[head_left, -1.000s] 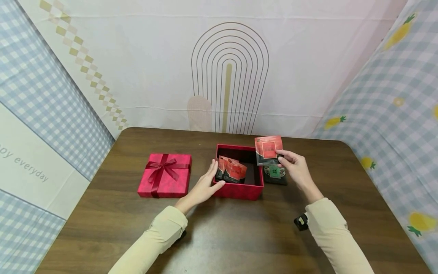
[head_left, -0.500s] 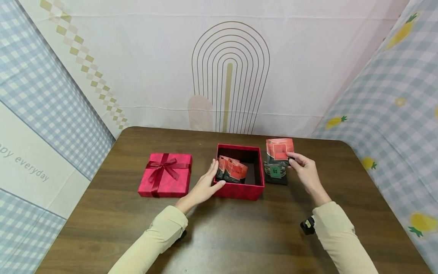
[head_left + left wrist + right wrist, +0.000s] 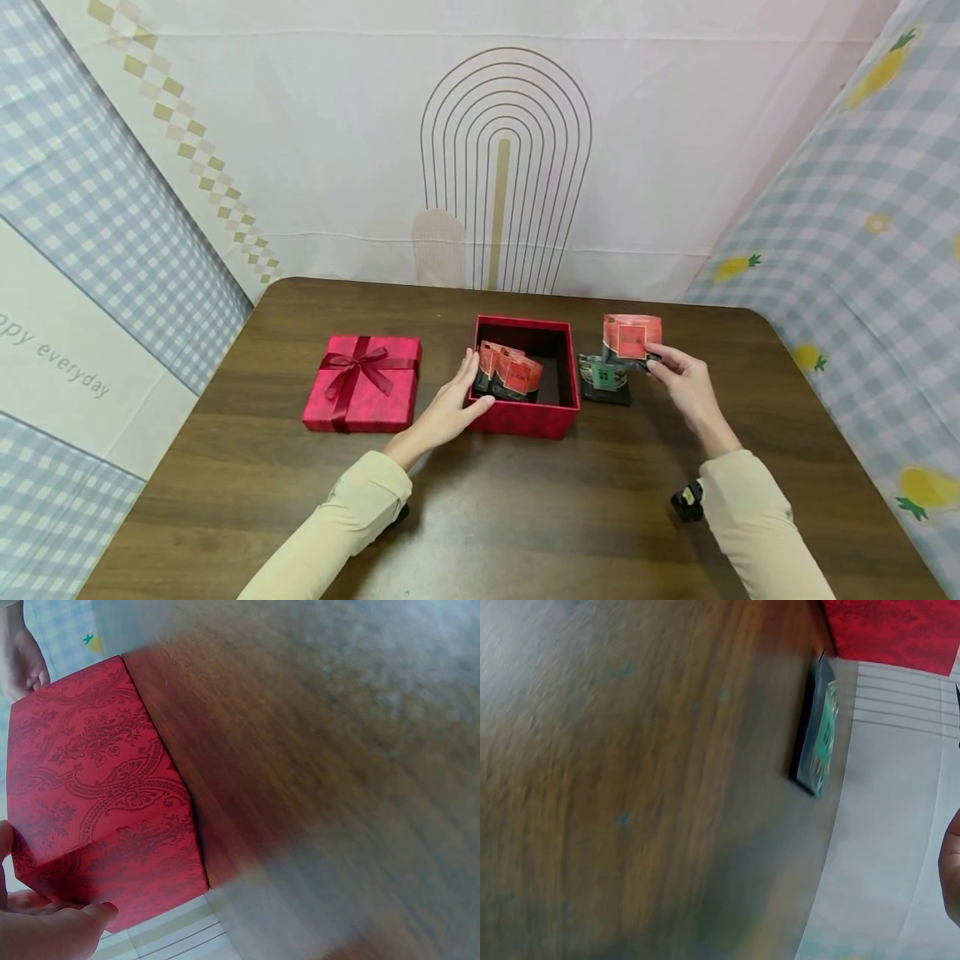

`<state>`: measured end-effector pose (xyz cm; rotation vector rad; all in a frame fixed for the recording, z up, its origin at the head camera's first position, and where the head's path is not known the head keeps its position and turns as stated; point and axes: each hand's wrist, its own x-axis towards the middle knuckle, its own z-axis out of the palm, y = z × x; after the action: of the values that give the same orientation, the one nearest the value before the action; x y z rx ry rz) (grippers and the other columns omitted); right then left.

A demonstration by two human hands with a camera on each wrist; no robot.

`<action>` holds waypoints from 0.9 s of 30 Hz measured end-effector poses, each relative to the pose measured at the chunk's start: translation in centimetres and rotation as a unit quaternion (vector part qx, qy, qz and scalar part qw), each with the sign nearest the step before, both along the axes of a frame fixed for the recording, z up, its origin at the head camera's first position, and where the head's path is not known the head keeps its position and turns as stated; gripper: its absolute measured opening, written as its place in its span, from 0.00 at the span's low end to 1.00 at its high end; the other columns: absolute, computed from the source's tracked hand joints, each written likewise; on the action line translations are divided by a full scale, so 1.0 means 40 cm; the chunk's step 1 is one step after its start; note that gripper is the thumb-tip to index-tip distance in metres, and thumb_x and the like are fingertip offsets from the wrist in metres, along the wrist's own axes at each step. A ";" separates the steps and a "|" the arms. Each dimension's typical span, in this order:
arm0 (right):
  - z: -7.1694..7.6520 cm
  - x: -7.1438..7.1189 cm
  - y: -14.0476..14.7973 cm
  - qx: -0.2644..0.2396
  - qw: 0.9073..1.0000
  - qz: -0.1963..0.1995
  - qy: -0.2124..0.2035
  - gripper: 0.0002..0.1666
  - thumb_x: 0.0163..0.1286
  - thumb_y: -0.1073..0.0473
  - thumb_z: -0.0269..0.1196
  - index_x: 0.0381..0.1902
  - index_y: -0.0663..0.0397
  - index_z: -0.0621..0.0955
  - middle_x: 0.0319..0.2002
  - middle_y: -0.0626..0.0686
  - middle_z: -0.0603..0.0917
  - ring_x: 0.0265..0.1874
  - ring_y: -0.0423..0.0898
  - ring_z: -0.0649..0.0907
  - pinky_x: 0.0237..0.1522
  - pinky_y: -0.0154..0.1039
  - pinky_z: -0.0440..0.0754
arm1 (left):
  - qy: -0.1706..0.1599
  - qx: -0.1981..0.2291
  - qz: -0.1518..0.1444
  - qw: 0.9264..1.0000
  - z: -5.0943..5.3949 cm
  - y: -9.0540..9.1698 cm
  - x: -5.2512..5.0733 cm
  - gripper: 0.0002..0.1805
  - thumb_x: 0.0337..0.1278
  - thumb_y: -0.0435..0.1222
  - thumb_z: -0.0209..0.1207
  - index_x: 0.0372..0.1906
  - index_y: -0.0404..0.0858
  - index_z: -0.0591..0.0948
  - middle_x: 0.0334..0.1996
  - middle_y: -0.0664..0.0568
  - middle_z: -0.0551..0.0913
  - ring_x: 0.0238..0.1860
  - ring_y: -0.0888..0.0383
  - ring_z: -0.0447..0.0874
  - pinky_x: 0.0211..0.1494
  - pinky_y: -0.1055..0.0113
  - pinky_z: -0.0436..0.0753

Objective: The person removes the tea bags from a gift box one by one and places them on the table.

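Observation:
The red box (image 3: 522,417) stands without its lid at the table's middle, with several red-and-black packets (image 3: 517,377) in its left part. My left hand (image 3: 442,414) rests on the box's left front corner, fingers straight along its side; in the left wrist view, fingers (image 3: 56,934) touch the red box (image 3: 97,761). To the right of the box, my right hand (image 3: 688,390) pinches a red-and-black packet (image 3: 632,340) by its right edge, above the table. A black packet with a green label (image 3: 604,381) lies beside the box, also visible as a green-labelled packet (image 3: 821,731) in the right wrist view.
A red lid with a ribbon bow (image 3: 362,383) lies on the wooden table (image 3: 517,508), left of the box. A patterned white cloth (image 3: 337,150) hangs behind the table, and checked cloths hang at both sides.
My right hand has moved to the right and a little nearer with the pinched packet, away from over the box's edge. The left hand and the box have stayed in place.

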<state>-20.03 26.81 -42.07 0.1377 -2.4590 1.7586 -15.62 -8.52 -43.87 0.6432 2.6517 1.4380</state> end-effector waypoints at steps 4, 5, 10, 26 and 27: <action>-0.004 0.001 0.015 0.021 1.000 0.000 -0.006 0.22 0.65 0.70 0.54 0.54 0.80 0.69 0.27 0.33 0.77 0.27 0.28 0.78 0.34 0.23 0.77 | -0.013 -0.017 0.007 1.000 0.002 0.003 -0.005 0.40 0.62 0.40 0.53 0.69 0.27 0.47 0.71 0.38 0.40 0.70 0.45 0.42 0.68 0.51 0.51; -0.005 0.001 0.019 0.025 1.000 0.002 -0.008 0.22 0.65 0.70 0.53 0.55 0.79 0.69 0.27 0.33 0.77 0.27 0.28 0.77 0.34 0.23 0.77 | -0.013 -0.018 0.008 1.000 0.003 0.004 -0.005 0.39 0.62 0.39 0.53 0.69 0.27 0.47 0.71 0.38 0.40 0.70 0.45 0.42 0.68 0.51 0.51; -0.010 0.003 0.038 0.049 0.999 0.005 -0.017 0.21 0.66 0.70 0.52 0.56 0.77 0.69 0.30 0.33 0.76 0.28 0.28 0.77 0.35 0.24 0.77 | -0.015 -0.018 0.010 1.000 0.005 0.003 -0.002 0.40 0.61 0.40 0.53 0.69 0.28 0.47 0.71 0.39 0.40 0.70 0.46 0.41 0.69 0.52 0.51; -0.020 0.002 0.095 0.114 0.991 -0.018 -0.071 0.22 0.69 0.68 0.48 0.59 0.72 0.68 0.45 0.60 0.76 0.30 0.27 0.75 0.35 0.27 0.78 | -0.011 -0.024 0.005 1.000 0.001 0.002 -0.004 0.40 0.62 0.40 0.53 0.69 0.27 0.46 0.71 0.39 0.40 0.71 0.47 0.40 0.69 0.53 0.51; -0.021 0.003 0.098 0.121 0.990 -0.016 -0.077 0.22 0.69 0.68 0.48 0.60 0.72 0.68 0.46 0.63 0.75 0.30 0.28 0.75 0.35 0.27 0.79 | -0.012 -0.024 0.006 1.000 0.001 0.002 -0.004 0.40 0.62 0.40 0.53 0.69 0.28 0.46 0.71 0.39 0.40 0.71 0.48 0.40 0.69 0.53 0.51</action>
<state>-19.92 30.71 -42.91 -0.0185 -2.7606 1.5041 -15.77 -8.42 -43.83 0.6031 2.6671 1.3723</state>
